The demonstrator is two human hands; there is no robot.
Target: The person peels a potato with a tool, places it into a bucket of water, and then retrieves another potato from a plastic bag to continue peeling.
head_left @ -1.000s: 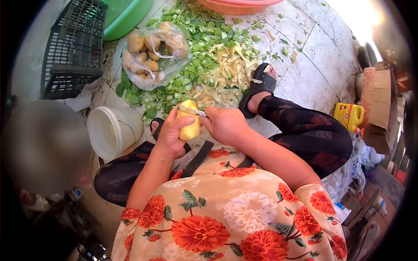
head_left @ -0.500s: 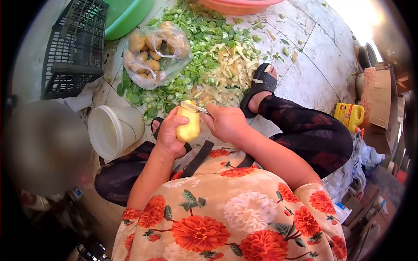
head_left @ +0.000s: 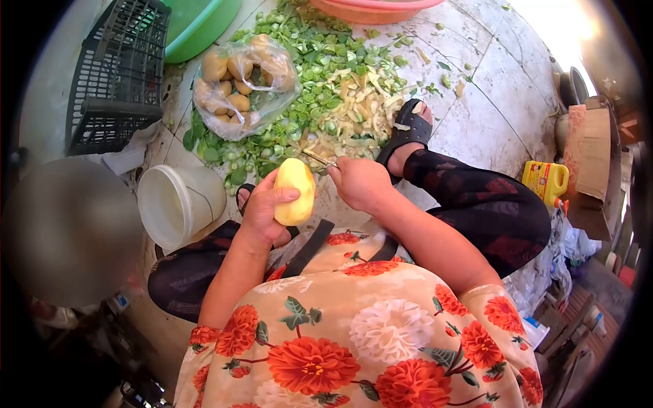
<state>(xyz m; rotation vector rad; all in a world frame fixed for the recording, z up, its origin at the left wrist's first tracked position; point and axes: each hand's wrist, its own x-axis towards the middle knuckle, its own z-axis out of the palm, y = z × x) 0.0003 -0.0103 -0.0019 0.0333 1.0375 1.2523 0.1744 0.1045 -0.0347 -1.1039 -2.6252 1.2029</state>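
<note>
A yellow peeled potato (head_left: 295, 192) stands upright in my left hand (head_left: 262, 212), thumb across its front. My right hand (head_left: 362, 183) grips a metal peeler (head_left: 317, 160), which points up and left, a little apart from the potato. Beyond my hands, pale peelings (head_left: 364, 109) lie heaped on the floor against cut green pieces (head_left: 306, 81). A clear plastic bag (head_left: 228, 124) of unpeeled potatoes (head_left: 238, 103) rests on the greens at the upper left.
A white bucket (head_left: 165, 206) stands left of my hands. Behind it are a dark crate (head_left: 115, 78) and a green basin (head_left: 207, 30). A pink basin (head_left: 377, 8) is at the top. A yellow jug (head_left: 544, 180) and cardboard (head_left: 592, 166) stand at the right.
The peeler has come away from the potato as my right hand moved slightly right. My left hand has turned the potato a little, showing more of its yellow surface.
</note>
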